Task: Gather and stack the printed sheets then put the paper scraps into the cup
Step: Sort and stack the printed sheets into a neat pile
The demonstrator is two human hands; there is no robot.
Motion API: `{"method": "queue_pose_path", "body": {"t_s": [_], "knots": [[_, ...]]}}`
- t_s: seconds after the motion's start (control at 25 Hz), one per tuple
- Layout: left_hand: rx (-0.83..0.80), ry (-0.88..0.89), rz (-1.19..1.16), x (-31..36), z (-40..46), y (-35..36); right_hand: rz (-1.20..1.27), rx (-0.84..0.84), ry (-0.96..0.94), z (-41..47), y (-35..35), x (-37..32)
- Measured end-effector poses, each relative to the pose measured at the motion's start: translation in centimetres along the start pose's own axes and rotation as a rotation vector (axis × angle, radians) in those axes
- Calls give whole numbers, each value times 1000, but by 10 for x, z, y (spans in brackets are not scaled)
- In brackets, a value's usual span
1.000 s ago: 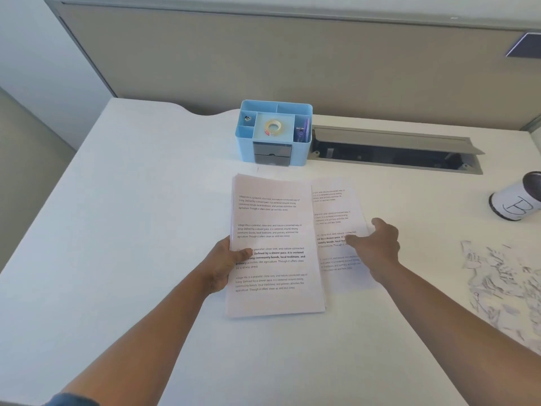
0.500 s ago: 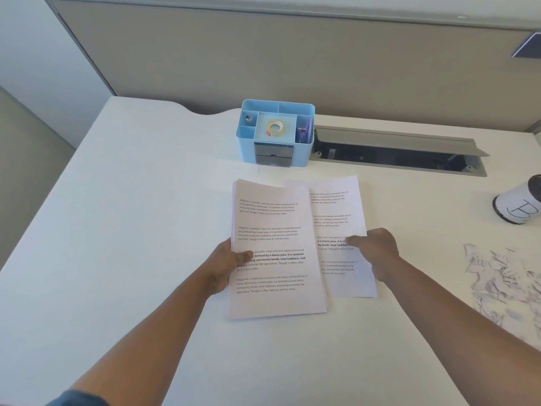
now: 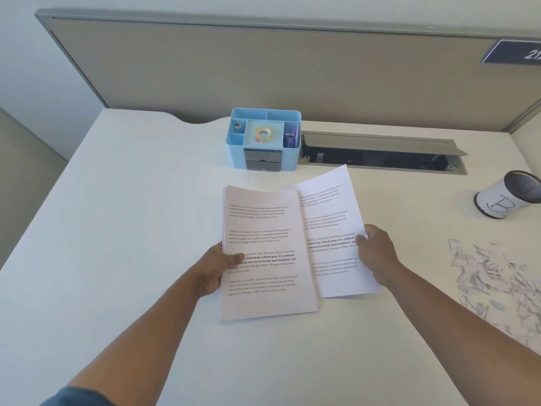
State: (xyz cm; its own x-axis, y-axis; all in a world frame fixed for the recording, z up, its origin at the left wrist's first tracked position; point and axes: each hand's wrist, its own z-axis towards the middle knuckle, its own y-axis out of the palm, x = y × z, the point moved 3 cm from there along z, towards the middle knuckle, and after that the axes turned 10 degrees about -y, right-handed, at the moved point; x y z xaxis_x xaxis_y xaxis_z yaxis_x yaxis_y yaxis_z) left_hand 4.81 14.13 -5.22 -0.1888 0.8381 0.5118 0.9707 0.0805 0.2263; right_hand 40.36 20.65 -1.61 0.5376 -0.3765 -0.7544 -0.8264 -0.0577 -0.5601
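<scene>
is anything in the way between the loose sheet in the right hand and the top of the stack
Nothing visible is. The right hand pinches the loose sheet at its right edge; its left edge already tucks against the stack. The stack's top is bare apart from the left hand's thumb at its left edge.

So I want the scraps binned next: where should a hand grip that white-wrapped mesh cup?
Probably round the paper-wrapped side wall of the white-wrapped mesh cup, coming from its near right side with the right hand. It appears tipped, its dark mouth facing up and right, so the round wall is exposed.
</scene>
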Motion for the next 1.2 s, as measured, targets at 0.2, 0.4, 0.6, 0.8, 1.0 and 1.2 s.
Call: {"method": "queue_pose_path", "body": {"t_s": [0.2,0.4,0.6,0.8,1.0,1.2], "knots": [[-24,-23,-8,0,1,-2,-47,49,-4,2,-34,3],[-30,-24,-20,1,2,-2,-36,72,17,8,-65,0],[-27,-5,-19,3,-3,3,122,-30,57,-3,-44,-11],[-5,-14,-46,4,-7,4,248,-197,98,-23,24,-24],[-62,-21,-74,10,-13,9,300,-273,151,-32,66,-37],[-58,-4,-68,6,-6,5,312,-306,171,-39,84,-40]]}}
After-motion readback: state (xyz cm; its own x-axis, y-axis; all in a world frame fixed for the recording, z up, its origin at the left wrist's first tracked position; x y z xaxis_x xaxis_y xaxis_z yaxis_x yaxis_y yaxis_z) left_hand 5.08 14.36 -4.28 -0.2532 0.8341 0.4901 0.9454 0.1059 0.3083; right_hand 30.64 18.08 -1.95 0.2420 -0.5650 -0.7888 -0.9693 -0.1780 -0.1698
